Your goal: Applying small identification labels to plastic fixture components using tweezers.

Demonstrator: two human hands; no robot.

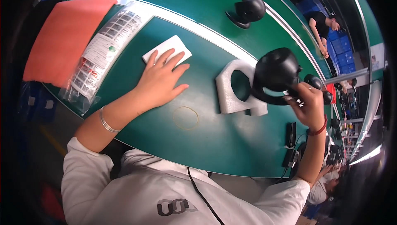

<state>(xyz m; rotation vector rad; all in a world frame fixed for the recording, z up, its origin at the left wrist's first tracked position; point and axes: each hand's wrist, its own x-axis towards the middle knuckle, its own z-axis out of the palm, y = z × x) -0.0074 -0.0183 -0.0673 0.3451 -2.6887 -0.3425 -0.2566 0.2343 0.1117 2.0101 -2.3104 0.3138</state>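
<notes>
Black round device (276, 72) w/ ring base | right hand (309, 107) fingers gripping it | left hand (160, 81) spread on white cloth (167, 48)

You wear a white short-sleeved shirt (165, 192) with a small dark looped emblem (175, 206) on the chest; a thin black cable (202, 200) runs down its front; your left wrist carries a slim silver bangle (106, 121); your right wrist carries a red band (319, 130); both forearms are bare.

bright overhead light, soft shadows; heavy fisheye bending, dark vignetted rim, slight blur at edges.
</notes>
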